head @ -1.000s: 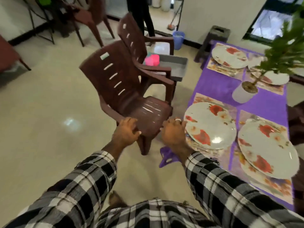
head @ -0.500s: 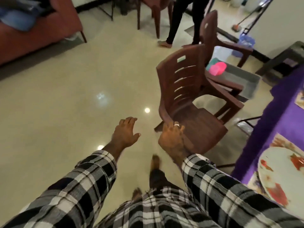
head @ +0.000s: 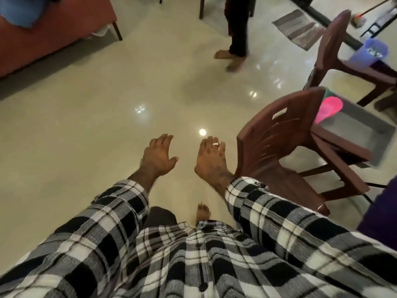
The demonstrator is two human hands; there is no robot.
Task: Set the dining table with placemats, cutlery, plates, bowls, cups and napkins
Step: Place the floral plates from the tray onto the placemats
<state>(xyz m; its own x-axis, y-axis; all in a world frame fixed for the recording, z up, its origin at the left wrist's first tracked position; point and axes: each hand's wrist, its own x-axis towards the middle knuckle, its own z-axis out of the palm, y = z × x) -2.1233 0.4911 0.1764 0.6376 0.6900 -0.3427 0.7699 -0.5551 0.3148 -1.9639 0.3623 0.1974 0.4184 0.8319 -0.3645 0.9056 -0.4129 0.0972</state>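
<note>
- Left hand (head: 158, 155) is held out over the bare floor (head: 86, 117), fingers spread and relaxed, holding nothing.
- Right hand (head: 211, 158), a ring on 1 finger, is also released and empty, fingers straight; it sits just beside the back of the near chair (head: 279, 134); whether it touches the chair cannot be told.
- Both arms wear checked sleeves (head: 120, 211); 1 bare foot (head: 202, 212) shows between them on the floor.
- The near chair, brown plastic, stands to the right. Behind it a grey tub (head: 361, 127) holds a pink thing (head: 328, 107), too blurred to name.
- A 2nd brown chair (head: 337, 48) stands farther back, with a blue bin (head: 368, 51) beside it.
- Of the table only a purple cloth edge (head: 382, 214) shows at the right border; no plates, mats or cutlery are in view.
- Another person's legs (head: 237, 29) and bare feet stand on the floor ahead, well apart from the hands.
- A red sofa (head: 43, 39) fills the upper left; a grey mat (head: 297, 24) lies upper right.
</note>
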